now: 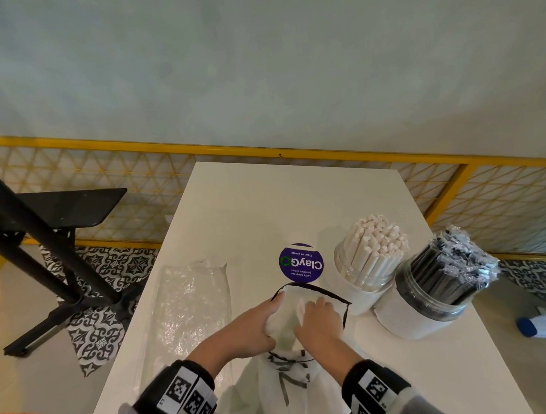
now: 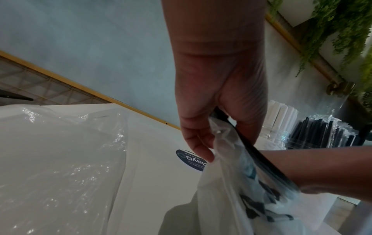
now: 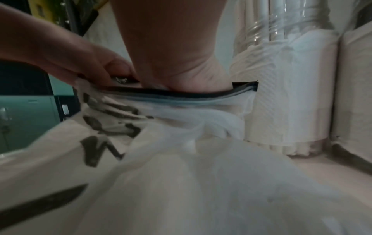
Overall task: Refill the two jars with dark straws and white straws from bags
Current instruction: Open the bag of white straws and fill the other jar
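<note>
Both hands (image 1: 319,321) — white bag's (image 1: 312,301) mouth

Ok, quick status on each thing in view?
white-straw jar: upright, packed full
dark-straw jar: upright, packed full
printed bag: mouth held open
clear bag: flat on the table, looks empty
left hand: grips bag rim
right hand: reaches into the bag's mouth

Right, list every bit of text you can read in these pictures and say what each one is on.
"ClayGo": on the round purple sticker on the white table, upside down to the camera.
"Clean as you go": small line on the same sticker.
"Let's keep our pantries clean": small lines on the same sticker, barely readable.
Black lettering on the white bag: folded and blurred, unreadable.
Square markers on the wristbands: patterns, no words.
</note>
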